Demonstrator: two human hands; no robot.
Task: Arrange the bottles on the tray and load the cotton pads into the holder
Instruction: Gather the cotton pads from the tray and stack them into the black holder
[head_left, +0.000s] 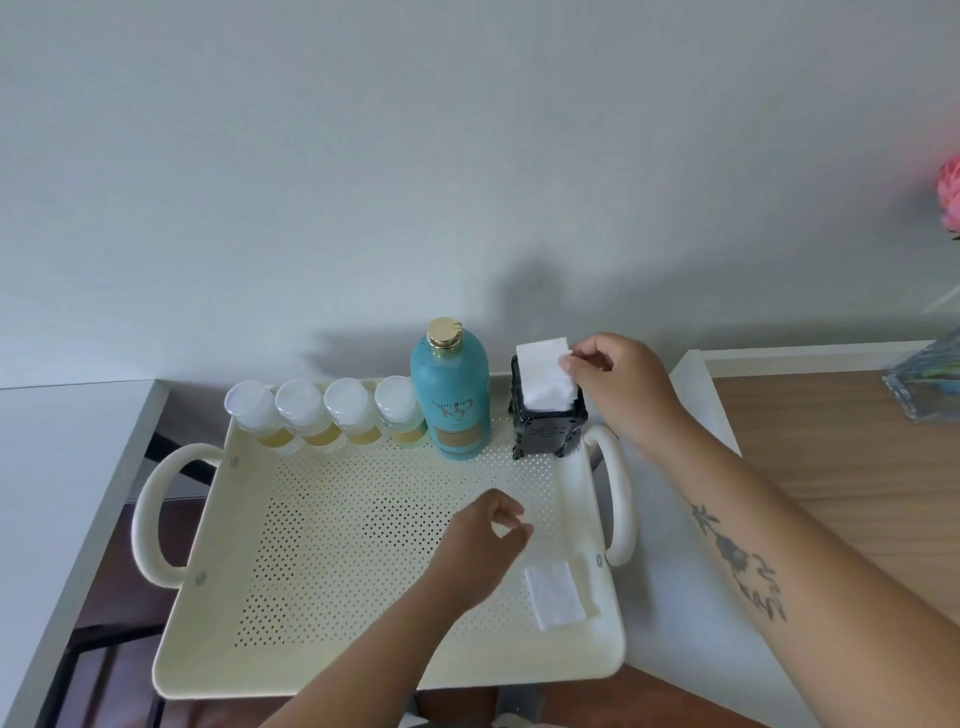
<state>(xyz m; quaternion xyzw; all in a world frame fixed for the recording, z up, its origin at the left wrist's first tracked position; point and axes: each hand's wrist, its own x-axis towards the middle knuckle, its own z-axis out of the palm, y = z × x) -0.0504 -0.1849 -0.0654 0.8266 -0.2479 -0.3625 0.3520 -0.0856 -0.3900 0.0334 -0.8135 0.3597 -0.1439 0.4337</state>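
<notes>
A cream perforated tray with two handles holds several small clear bottles with white caps in a row along its far edge. Beside them stands a tall teal bottle with a gold cap. At the far right corner is a black holder. My right hand pinches a white cotton pad that stands halfway inside the holder. My left hand hovers over the tray's middle right, fingers curled, with nothing visible in it. Another cotton pad lies flat on the tray near its front right.
The tray sits across a gap between a white surface on the left and a white-edged wooden table on the right. A glass vase stands at the far right, with a pink flower above it. A grey wall is behind.
</notes>
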